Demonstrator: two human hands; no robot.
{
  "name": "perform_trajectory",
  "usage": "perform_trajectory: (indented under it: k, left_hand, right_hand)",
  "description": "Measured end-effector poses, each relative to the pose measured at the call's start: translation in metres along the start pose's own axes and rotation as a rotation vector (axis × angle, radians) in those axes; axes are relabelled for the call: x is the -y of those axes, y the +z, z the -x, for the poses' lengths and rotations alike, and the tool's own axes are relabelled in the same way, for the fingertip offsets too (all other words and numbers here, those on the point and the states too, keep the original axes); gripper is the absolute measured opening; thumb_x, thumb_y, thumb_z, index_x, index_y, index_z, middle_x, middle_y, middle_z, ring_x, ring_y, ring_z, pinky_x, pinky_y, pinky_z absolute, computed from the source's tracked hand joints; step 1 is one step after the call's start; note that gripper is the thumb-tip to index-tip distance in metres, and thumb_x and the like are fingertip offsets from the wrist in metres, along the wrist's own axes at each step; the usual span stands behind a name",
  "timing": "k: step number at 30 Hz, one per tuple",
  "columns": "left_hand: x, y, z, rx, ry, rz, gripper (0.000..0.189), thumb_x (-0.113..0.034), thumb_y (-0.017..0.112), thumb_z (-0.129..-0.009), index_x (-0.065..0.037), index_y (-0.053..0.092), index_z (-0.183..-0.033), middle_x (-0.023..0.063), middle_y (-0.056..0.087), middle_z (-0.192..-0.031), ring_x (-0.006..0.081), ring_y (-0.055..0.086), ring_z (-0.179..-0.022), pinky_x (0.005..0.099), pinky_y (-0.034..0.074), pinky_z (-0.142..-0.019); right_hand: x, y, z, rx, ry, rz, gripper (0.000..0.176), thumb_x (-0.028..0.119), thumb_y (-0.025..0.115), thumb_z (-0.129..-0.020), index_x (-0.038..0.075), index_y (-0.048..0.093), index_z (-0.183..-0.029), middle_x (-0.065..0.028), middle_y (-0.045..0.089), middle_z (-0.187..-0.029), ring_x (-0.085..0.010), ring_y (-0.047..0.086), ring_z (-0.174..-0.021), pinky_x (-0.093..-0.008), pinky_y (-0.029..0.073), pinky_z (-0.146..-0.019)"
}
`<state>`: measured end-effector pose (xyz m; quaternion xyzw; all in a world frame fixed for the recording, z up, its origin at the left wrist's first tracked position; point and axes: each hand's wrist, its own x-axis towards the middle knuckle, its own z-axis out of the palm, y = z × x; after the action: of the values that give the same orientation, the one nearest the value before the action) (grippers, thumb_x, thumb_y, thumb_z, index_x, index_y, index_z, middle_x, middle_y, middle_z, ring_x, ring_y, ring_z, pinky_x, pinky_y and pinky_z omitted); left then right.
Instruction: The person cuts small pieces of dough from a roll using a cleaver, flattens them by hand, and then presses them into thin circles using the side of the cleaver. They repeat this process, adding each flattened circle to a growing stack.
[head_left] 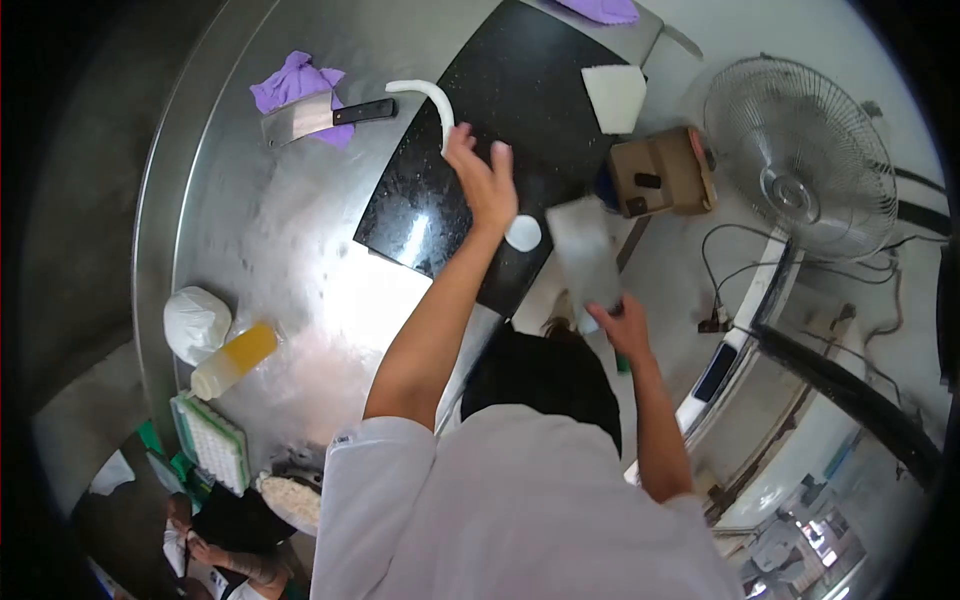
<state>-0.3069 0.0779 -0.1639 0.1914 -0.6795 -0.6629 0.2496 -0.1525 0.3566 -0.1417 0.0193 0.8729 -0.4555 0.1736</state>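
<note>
We note the left hand point(483, 182) open, fingers spread, gripping nothing, over the black cutting board point(530, 85). Its fingertips are at the end of a curved white strip point(425, 93). Right hand point(622, 328) is closed on a blurred cleaver point(583, 255) at the board's near edge. A white round slice point(522, 233) lies between the hands. A spare cleaver point(310, 117) rests on a purple cloth point(290, 80) on the worktop point(290, 230) beside the board's far-left edge.

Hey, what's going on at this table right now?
A person in a white top stands at a steel table with a black slab on it. The left hand is open above the slab, near a curved white strip and a small white disc. The right hand has its grip on a pale flat rectangle, blurred, possibly a blade. A cleaver lies on a purple cloth.
</note>
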Motion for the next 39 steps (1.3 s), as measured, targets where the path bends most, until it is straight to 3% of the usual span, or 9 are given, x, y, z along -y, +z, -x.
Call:
perform_trajectory:
  k: [2,5,8,22,25,27,32,37,39]
  left_hand:
    - [-0.02,-0.007,0.018,-0.032,-0.023,-0.011,0.076,-0.041,0.069,-0.089,-0.004,0.039,-0.148,0.0251,0.026,-0.158,0.0432,0.028,-0.145,0.0637,0.021,-0.118]
    - [0.002,-0.028,0.072,0.612,0.29,-1.178,0.097,-0.07,0.069,-0.076,-0.031,0.035,-0.158,0.0166,0.018,-0.167,0.0424,0.013,-0.154,0.0819,0.006,-0.109]
    - [-0.01,-0.023,0.064,0.628,0.217,-1.232,0.106,-0.078,0.068,-0.069,-0.034,0.034,-0.159,0.0156,0.015,-0.169,0.0418,0.007,-0.156,0.0834,0.005,-0.108]
    - [-0.006,0.006,0.01,0.902,0.476,-1.169,0.115,-0.081,0.072,-0.061,-0.038,0.031,-0.159,0.0143,0.011,-0.17,0.0431,0.007,-0.156,0.076,0.009,-0.114]
    - [-0.002,0.019,0.011,0.988,0.474,-1.243,0.119,-0.083,0.072,-0.056,-0.038,0.032,-0.159,0.0127,0.013,-0.171,0.0432,0.009,-0.156,0.0817,0.007,-0.109]
    - [-0.005,0.016,0.012,1.038,0.481,-1.25,0.119,-0.083,0.072,-0.055,-0.038,0.033,-0.159,0.012,0.015,-0.17,0.0432,0.01,-0.155,0.0831,0.008,-0.107]
    - [0.002,0.054,-0.036,0.895,0.619,-1.217,0.118,-0.081,0.071,-0.06,-0.034,0.03,-0.16,0.0124,0.018,-0.169,0.0435,0.013,-0.154,0.0838,0.01,-0.107]
    - [0.001,0.008,0.011,1.187,0.623,-1.144,0.124,-0.086,0.07,-0.057,-0.033,0.029,-0.161,0.0161,0.008,-0.171,0.0506,0.001,-0.154,0.0826,0.005,-0.109]
    - [0.0,0.023,0.011,1.27,0.614,-1.161,0.123,-0.085,0.07,-0.056,-0.033,0.031,-0.16,0.0129,0.014,-0.17,0.0447,0.008,-0.155,0.0813,0.007,-0.109]
  right_hand:
    - [0.03,0.006,-0.044,0.267,0.026,0.054,0.052,0.037,0.086,-0.08,0.001,0.071,-0.116,-0.0157,0.075,-0.093,-0.0231,0.07,-0.079,-0.0377,0.055,-0.074]
    - [0.026,0.026,-0.099,0.533,-0.133,0.147,0.054,0.037,0.088,-0.075,0.005,0.069,-0.114,-0.0181,0.074,-0.095,-0.0309,0.072,-0.079,-0.042,0.055,-0.074]
    - [0.064,0.014,-0.104,0.425,-0.228,0.487,0.065,0.038,0.091,-0.068,0.003,0.06,-0.113,-0.0212,0.073,-0.095,-0.0403,0.071,-0.086,-0.0473,0.055,-0.078]
    - [0.037,0.031,-0.099,0.314,-0.202,0.275,0.089,0.055,0.089,-0.067,0.001,0.051,-0.126,-0.0256,0.071,-0.093,-0.0456,0.07,-0.089,-0.0541,0.055,-0.083]
    - [0.036,0.038,-0.1,0.142,-0.287,0.3,0.086,0.056,0.088,-0.066,0.003,0.051,-0.123,-0.0244,0.071,-0.089,-0.0449,0.07,-0.086,-0.0551,0.054,-0.083]
    - [0.048,0.03,-0.098,0.261,-0.076,0.397,0.083,0.056,0.088,-0.067,0.004,0.05,-0.119,-0.0236,0.071,-0.085,-0.0453,0.07,-0.083,-0.0554,0.054,-0.081]
    - [0.056,0.018,-0.151,0.226,-0.097,0.347,0.078,0.051,0.089,-0.068,0.003,0.05,-0.118,-0.0248,0.07,-0.09,-0.0463,0.07,-0.087,-0.0545,0.055,-0.078]
    - [0.031,0.068,-0.058,0.154,-0.108,0.139,0.083,0.047,0.091,-0.066,-0.001,0.051,-0.121,-0.0296,0.069,-0.1,-0.0482,0.069,-0.095,-0.0535,0.055,-0.079]
    - [0.022,0.072,-0.049,0.087,-0.071,0.172,0.083,0.049,0.09,-0.067,0.0,0.05,-0.121,-0.0284,0.07,-0.097,-0.047,0.07,-0.094,-0.0518,0.057,-0.079]
